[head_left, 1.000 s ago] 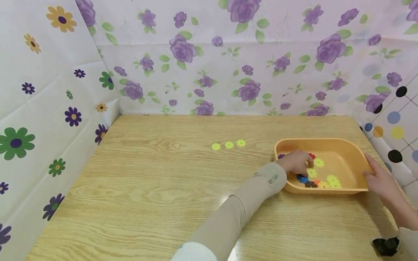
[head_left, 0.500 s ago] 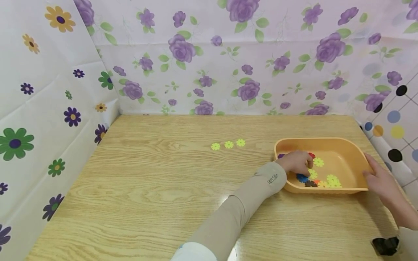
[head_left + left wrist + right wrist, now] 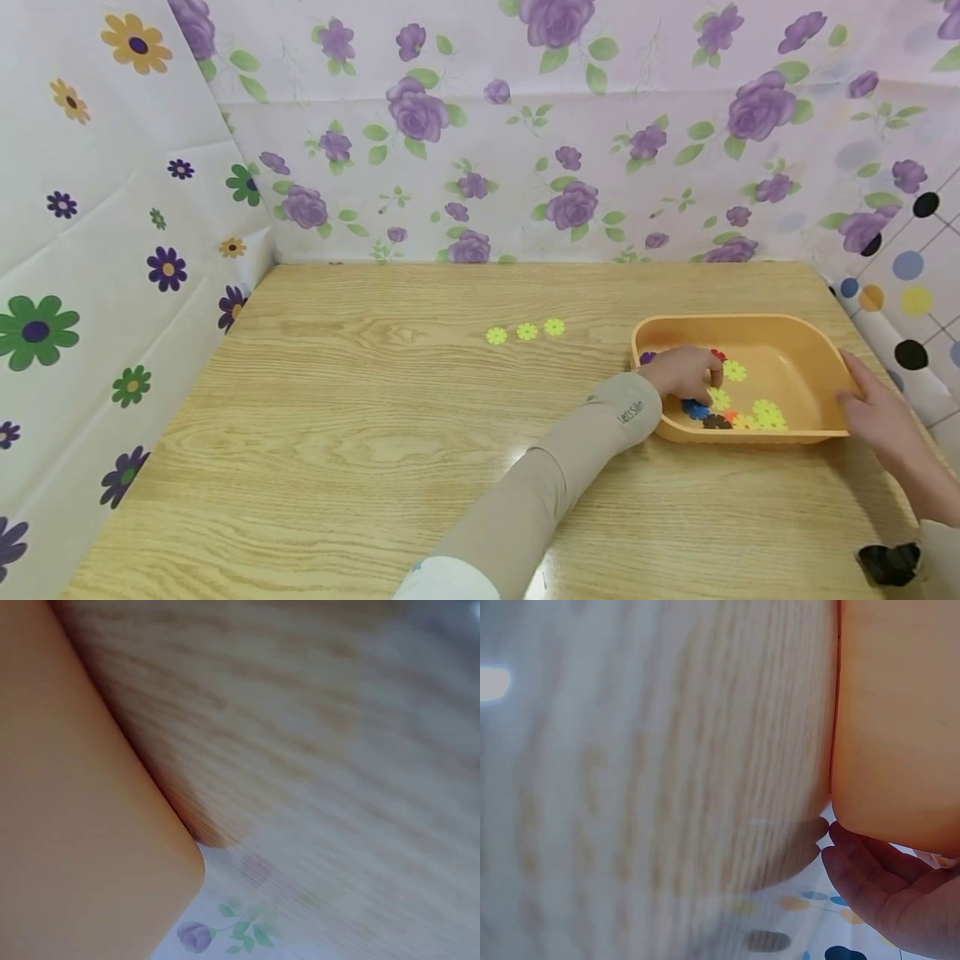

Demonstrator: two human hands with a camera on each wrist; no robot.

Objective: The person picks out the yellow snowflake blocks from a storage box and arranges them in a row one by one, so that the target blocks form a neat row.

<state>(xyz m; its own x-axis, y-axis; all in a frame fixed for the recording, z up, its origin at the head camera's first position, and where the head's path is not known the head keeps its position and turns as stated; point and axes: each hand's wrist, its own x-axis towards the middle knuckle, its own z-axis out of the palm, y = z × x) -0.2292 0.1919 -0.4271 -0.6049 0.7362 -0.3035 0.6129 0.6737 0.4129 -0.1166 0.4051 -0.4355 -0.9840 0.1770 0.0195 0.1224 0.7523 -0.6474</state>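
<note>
Over flower pieces, the left hand's fingers curl, pinch hidden; the right hand pinches the tub, probably steadying it.

Screened-off tabletop workspace, wood-grain table, purple-rose sheet, daisy-print sheet, dotted sheet

Orange basin beside wood-grain tabletop, purple-flowered cloth below.

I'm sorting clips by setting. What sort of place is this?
Probably a small indoor tabletop booth. A wood-grain table stands against a sheet printed with purple flowers, with other patterned coverings at either side, and an orange bin holds small flower-shaped pieces.
</note>
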